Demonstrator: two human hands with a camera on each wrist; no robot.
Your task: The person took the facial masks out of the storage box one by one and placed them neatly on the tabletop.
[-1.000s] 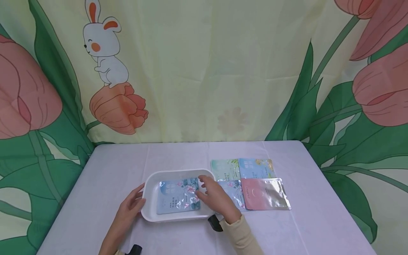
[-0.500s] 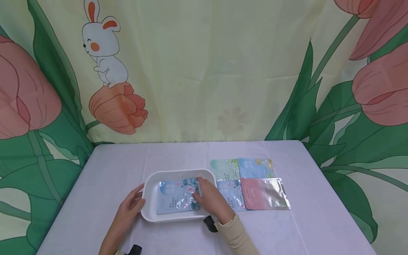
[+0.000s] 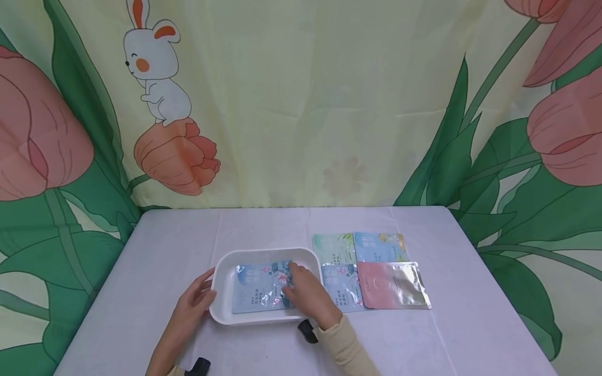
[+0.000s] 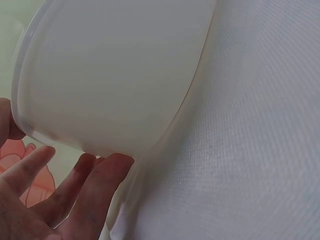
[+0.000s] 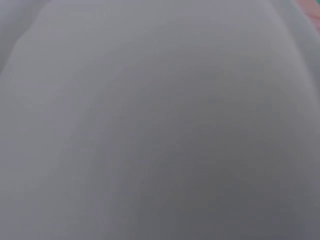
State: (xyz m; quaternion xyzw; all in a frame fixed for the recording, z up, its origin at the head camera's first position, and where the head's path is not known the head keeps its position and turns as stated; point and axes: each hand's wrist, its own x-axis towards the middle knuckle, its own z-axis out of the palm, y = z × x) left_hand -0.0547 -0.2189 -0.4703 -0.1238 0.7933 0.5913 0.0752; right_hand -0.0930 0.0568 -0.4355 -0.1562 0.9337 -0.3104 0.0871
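Observation:
A white plastic tray [image 3: 221,308] sits on the table, and a blue sheet mask packet [image 3: 254,292] with a floral print lies face up in it. My left hand [image 3: 193,297] touches the tray's left end; in the left wrist view its fingertips [image 4: 117,162] press against the end wall and rim. My right hand [image 3: 310,295] reaches over the tray's right side, thumb and fingers spread apart over the packet's right end, which it partly hides. The right wrist view shows only a blurred pale surface.
Right of the tray lie a green packet [image 3: 334,249], a blue packet with a yellow print [image 3: 380,247], another blue floral packet [image 3: 342,287] and a pink and silver packet [image 3: 394,285] overlapping it. A printed curtain [image 3: 301,104] hangs behind the white-covered table [image 3: 263,350].
My right hand has moved slightly left and down onto the packet's right end. The left hand, the tray and the packets stay put; the head view has shifted slightly.

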